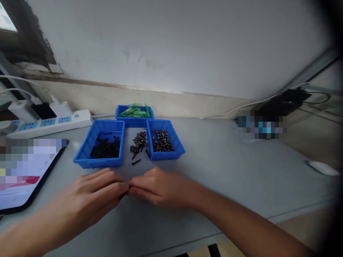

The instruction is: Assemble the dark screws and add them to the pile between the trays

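My left hand point(99, 189) and my right hand point(160, 187) meet fingertip to fingertip just above the table, in front of the blue trays. Both are closed in a pinch. A small dark bit shows under the left fingertips, but the fingers hide most of it and I cannot make out its kind. Beyond them, a left blue tray point(98, 164) holds black screws point(105, 148). The right blue tray point(167, 155) contains small shiny metal pieces point(162, 141). Between the trays lies a loose pile of metal pieces and screws point(138, 142), with a single black screw point(136, 162) nearer my hands.
Behind stands another blue tray point(134, 123) with green plastic pieces point(135, 111). A white power strip point(53, 125) with plugged-in chargers is at the left, above a tablet point(26, 175). At the right are a white mouse point(323, 167) and a blurred-out item point(262, 126).
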Demonstrator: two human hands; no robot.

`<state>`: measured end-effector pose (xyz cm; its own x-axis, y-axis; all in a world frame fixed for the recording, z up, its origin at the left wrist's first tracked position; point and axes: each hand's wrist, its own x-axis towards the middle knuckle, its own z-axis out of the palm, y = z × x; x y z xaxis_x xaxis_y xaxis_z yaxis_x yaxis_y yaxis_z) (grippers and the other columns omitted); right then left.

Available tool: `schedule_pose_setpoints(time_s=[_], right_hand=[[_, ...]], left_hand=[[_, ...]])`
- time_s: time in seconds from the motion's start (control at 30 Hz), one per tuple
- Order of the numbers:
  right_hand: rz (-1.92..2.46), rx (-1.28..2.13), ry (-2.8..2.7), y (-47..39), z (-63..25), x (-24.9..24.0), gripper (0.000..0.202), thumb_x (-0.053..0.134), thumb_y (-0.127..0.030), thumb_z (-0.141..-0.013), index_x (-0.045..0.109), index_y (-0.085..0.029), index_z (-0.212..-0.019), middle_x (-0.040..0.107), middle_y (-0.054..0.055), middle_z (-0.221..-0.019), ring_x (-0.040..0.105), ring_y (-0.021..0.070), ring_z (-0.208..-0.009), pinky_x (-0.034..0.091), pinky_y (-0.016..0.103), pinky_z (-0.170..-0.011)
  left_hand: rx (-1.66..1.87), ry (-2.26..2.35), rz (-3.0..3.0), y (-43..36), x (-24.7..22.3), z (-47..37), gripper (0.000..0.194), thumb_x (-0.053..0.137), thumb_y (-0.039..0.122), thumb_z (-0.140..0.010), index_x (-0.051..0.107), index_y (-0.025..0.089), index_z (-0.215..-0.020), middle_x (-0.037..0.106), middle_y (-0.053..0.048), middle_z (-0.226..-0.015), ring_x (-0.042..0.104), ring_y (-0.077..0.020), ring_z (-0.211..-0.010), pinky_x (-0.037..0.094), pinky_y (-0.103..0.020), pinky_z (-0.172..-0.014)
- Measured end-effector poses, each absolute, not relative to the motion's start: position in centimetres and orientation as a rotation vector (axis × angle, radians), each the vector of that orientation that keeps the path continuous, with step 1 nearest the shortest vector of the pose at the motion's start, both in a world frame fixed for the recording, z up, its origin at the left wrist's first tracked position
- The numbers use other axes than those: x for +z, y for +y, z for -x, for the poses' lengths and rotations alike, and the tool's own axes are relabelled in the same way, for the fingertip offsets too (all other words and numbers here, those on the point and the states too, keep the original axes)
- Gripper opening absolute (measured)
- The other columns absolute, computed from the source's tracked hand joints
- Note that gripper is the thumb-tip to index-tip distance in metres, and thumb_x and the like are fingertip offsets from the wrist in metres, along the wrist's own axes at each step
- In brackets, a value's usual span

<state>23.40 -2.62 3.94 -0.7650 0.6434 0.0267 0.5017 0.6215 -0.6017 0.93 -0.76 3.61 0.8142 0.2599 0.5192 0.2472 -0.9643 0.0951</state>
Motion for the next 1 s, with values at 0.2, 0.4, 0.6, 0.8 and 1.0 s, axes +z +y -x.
schedule_pose_setpoints(time_s=[0.2, 0.4, 0.6, 0.8, 1.0], right_hand=[[0.879, 0.969, -2.569, -1.97, -23.67, 3.81, 0.022, 0.048, -0.024, -0.100, 0.065, -0.011, -0.099, 0.062, -0.001, -0.073, 0.056, 0.0091, -0.065, 0.038, 0.017, -0.060], [0.891, 0.930, -2.582, -2.03, -23.67, 3.35, 0.019, 0.052, -0.022, -0.098, 0.068, -0.013, -0.101, 0.068, 0.002, -0.081, 0.061, 0.0109, -0.070, 0.041, 0.019, -0.065], [0.954, 0.807, -2.604, -2.14, -23.98, 3.27, 0.020, 0.061, -0.030, -0.092, 0.067, -0.014, -0.104, 0.069, 0.002, -0.079, 0.063, 0.0142, -0.072, 0.041, 0.022, -0.065], [0.908, 0.751, -2.661, -2.21, -23.98, 3.19, 0.021, 0.061, -0.035, -0.092, 0.065, -0.015, -0.098, 0.066, 0.001, -0.075, 0.061, 0.0134, -0.069, 0.040, 0.021, -0.062], [0.988, 0.643, -2.675, -2.18, -23.79, 3.32, 0.016, 0.050, -0.025, -0.097, 0.063, -0.015, -0.095, 0.067, 0.003, -0.078, 0.060, 0.0140, -0.069, 0.036, 0.023, -0.062]], left_hand=[[0.779, 0.372, -2.926, -0.71, 3.42, -0.73, 0.019, 0.035, 0.017, -0.103, 0.054, 0.018, -0.103, 0.064, -0.002, -0.090, 0.062, -0.0120, -0.079, 0.049, -0.024, -0.069], [0.751, 0.350, -2.926, -0.83, 3.13, -0.68, 0.018, 0.038, 0.015, -0.101, 0.056, 0.017, -0.102, 0.066, -0.003, -0.098, 0.063, -0.0134, -0.087, 0.050, -0.025, -0.075], [0.776, 0.460, -2.950, -1.06, 2.80, -0.62, 0.021, 0.034, 0.020, -0.102, 0.054, 0.018, -0.096, 0.065, -0.002, -0.080, 0.063, -0.0136, -0.068, 0.047, -0.026, -0.056], [0.699, 0.522, -2.972, -0.78, 3.20, -1.10, 0.038, 0.027, 0.024, -0.104, 0.059, 0.018, -0.085, 0.060, -0.001, -0.070, 0.059, -0.0137, -0.060, 0.046, -0.027, -0.052], [0.742, 0.486, -2.978, -0.83, 3.70, -1.53, 0.038, 0.027, 0.022, -0.105, 0.061, 0.018, -0.090, 0.060, 0.001, -0.069, 0.059, -0.0125, -0.059, 0.045, -0.025, -0.052]])
